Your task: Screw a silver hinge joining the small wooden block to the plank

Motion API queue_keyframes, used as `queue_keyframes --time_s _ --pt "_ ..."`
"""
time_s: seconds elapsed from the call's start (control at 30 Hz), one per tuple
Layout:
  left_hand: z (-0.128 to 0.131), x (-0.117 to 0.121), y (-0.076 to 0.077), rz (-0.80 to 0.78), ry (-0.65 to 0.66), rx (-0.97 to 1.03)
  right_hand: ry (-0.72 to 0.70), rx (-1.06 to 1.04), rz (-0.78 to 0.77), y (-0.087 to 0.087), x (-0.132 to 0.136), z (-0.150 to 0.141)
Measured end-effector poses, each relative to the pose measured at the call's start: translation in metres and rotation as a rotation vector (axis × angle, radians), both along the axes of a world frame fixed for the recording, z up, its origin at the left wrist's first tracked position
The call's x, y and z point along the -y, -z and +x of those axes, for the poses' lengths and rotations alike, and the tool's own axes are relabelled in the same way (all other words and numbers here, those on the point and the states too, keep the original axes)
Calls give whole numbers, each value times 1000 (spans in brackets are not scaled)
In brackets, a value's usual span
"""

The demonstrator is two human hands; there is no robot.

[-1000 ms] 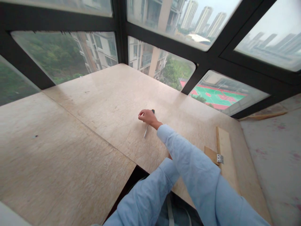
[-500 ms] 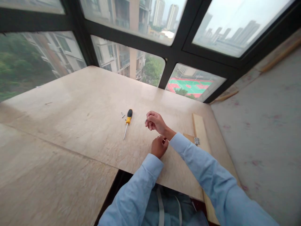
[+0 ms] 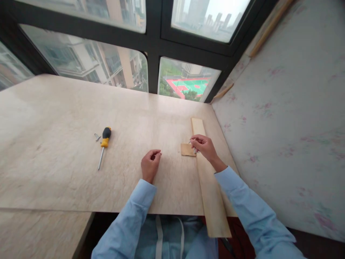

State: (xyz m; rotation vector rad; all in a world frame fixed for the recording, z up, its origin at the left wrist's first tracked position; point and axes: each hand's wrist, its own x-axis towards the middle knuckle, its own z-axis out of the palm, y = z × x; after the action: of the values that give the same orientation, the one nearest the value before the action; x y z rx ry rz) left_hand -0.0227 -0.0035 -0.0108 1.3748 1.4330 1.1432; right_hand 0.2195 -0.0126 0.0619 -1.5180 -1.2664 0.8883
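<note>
Right of centre in the frame, the right hand (image 3: 203, 146) was closed in a pinch on a slim metal piece (image 3: 190, 141), probably a screw, directly over a small hinge (image 3: 196, 150). Fingers partly covered the hinge, so its seating and holes could not be checked. The hinge lay where a small wooden block (image 3: 188, 149) met the left side of a long board (image 3: 211, 190); the board's near end projected past the front edge of the countertop (image 3: 129, 118).

Change noted: one second earlier the right hand was above the screwdriver (image 3: 105, 142); it had since crossed rightward to the hinge. Judged meaning: metal piece and hinge were now together at one spot, with the driver out of use.

Left hand (image 3: 150, 165), lower centre, rested near the countertop with fingers curled, apart from the block. Could not tell whether it gripped anything.

Screwdriver lay at left of the frame, black-and-yellow handle toward the window (image 3: 185, 79), tip toward the lower edge. Loose screws (image 3: 97, 136) lay just left of its handle, untouched by either hand.
</note>
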Motion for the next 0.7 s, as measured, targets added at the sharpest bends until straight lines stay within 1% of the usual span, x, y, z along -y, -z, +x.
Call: queue_keyframes --time_s 0.03,0.1,0.2,0.33,0.47,0.6,0.7 --pt "7 -1 -2 -14 -41 19 50 38 16 3 5 13" --pt "23 -2 -5 -25 -65 59 132 122 64 11 13 35" --pt "48 -1 -10 -27 -11 106 185 237 134 22 19 55" --pt "75 2 -18 -11 66 118 138 351 179 37 18 65" --pt "89 3 -22 60 133 26 60 397 184 47 17 67" --pt "102 1 -19 214 262 -148 34 417 172 48 19 67" --pt "112 -5 -16 364 413 -242 26 437 170 47 18 66"
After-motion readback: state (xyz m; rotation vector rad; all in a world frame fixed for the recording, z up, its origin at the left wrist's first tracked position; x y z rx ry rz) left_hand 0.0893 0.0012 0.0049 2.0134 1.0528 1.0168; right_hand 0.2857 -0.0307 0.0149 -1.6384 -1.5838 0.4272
